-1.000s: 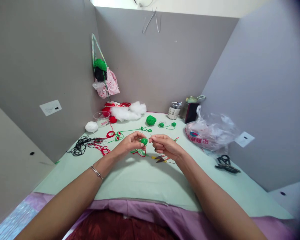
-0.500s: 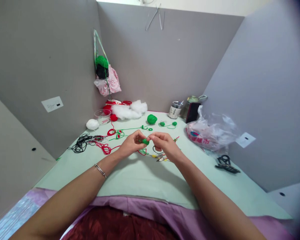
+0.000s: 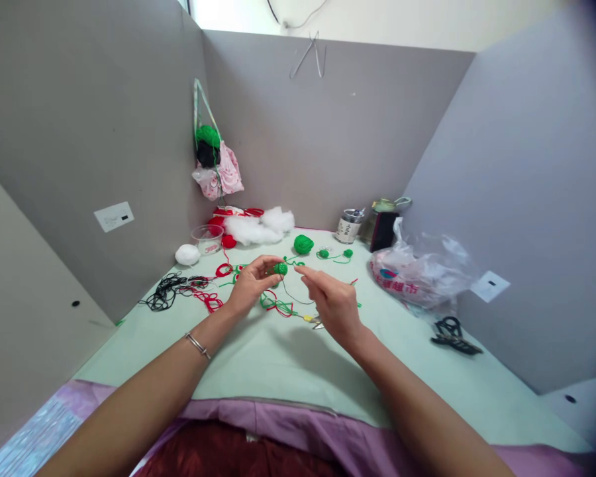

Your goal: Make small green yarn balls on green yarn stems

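Note:
Between the thumb and fingers of my left hand point(image 3: 251, 285) is a small green crocheted piece point(image 3: 280, 268), rounded and stitched. A thin black thread point(image 3: 298, 301) hangs from it in a loop and runs towards my right hand point(image 3: 335, 301). The fingers of my right hand are pinched together just right of the green piece, apart from it; whatever lies in the fingertips is too fine to make out. Below the hands, scissors with a yellow part point(image 3: 308, 318) lie partly hidden by my right hand. Red and green yarn strands point(image 3: 277, 305) lie beside them.
Behind are a green yarn ball point(image 3: 303, 244), white stuffing point(image 3: 258, 227) and a clear cup point(image 3: 207, 240). Tangled black yarn point(image 3: 163, 291) and a white ball point(image 3: 187, 254) lie left. At right are a pen tin point(image 3: 348, 226), a plastic bag point(image 3: 412, 268) and a black hair claw point(image 3: 454, 336).
My right hand has drawn back to the right, away from the green crocheted piece. My left hand has shifted slightly left with it, and the black thread now shows between them. The view has tilted up slightly.

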`<state>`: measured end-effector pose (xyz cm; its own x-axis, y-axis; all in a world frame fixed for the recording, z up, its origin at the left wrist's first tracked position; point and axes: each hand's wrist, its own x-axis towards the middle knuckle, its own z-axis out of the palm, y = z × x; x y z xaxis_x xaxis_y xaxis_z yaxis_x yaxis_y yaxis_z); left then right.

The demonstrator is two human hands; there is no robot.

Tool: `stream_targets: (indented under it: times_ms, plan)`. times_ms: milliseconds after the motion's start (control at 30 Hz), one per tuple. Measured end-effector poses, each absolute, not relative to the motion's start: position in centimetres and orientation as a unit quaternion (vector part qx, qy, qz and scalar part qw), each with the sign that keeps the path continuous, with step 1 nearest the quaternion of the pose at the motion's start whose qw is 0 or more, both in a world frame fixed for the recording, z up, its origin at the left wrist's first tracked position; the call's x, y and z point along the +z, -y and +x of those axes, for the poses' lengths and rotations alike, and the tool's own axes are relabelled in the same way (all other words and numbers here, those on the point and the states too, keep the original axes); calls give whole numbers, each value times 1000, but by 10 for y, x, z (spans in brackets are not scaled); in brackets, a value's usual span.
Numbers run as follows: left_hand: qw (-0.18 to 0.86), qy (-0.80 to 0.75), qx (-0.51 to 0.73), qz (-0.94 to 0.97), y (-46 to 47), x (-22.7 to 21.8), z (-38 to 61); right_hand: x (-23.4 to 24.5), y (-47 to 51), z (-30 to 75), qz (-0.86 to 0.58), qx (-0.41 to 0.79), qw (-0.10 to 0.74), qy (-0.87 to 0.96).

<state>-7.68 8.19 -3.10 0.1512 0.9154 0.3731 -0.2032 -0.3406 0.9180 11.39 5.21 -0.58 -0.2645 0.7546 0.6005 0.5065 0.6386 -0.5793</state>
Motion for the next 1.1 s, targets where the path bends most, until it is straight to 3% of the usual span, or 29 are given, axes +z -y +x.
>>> stream_targets:
  times_ms: [100, 200, 300, 567, 1100]
  plan:
    - [487, -311, 587, 567, -83, -33, -76, 0, -57, 116, -399, 283, 474, 732]
    - [488, -305, 594, 562, -86, -36, -75, 0, -61, 115, -355, 425, 428, 714]
    - [496, -297, 599, 554, -88, -38, -74, -4, -61, 111, -331, 477, 421, 697]
    - [514, -288, 598, 543, -86, -35, -71, -10, -57, 106, -395, 263, 474, 742]
    - [529, -296, 590, 534, -86, -37, -72, -17, -57, 104, -426, 257, 421, 758]
